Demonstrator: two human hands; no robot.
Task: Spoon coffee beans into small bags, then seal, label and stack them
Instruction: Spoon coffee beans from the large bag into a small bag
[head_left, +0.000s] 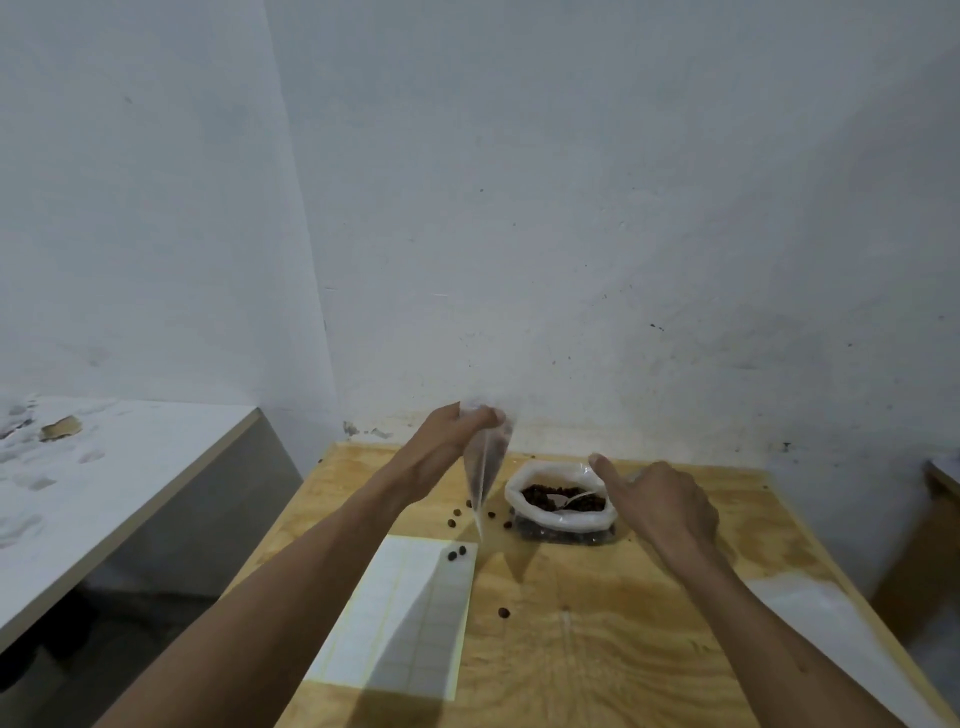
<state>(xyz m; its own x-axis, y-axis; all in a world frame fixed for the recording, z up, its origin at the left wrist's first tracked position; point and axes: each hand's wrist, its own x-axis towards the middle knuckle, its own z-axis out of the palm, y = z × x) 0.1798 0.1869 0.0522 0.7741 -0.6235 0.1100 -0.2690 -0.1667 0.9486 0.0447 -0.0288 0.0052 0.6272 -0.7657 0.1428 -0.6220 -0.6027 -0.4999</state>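
Item 1: left hand (451, 441), raised above the far part of the surface (623, 623). I see its fingers (485, 415) pinching the top of a small clear bag (483, 467), which hangs point-down, its lower tip just above the surface. The bag is blurred; I cannot tell whether it holds any beans.

Item 2: right hand (660, 506), hovering beside the big bag (561, 512) at its right. Thumb stretched toward the bag's rim, the other fingers loosely curled, holding nothing.

Item 3: big bag, white rim rolled down, standing near the far edge of the surface, full of dark beans (545, 493). A pale spoon-like shape (571, 501) lies among them; too blurred for me to be sure.

Item 4: label sheet (410, 613), white with a grid, flat at the near left of the surface. Two beans lie on its far right corner.

Item 5: loose beans (457, 514), scattered on the wood between the small bag and the sheet, one more (503, 613) nearer me.

Item 6: white bench (104, 467), off to the left, apart from the surface.
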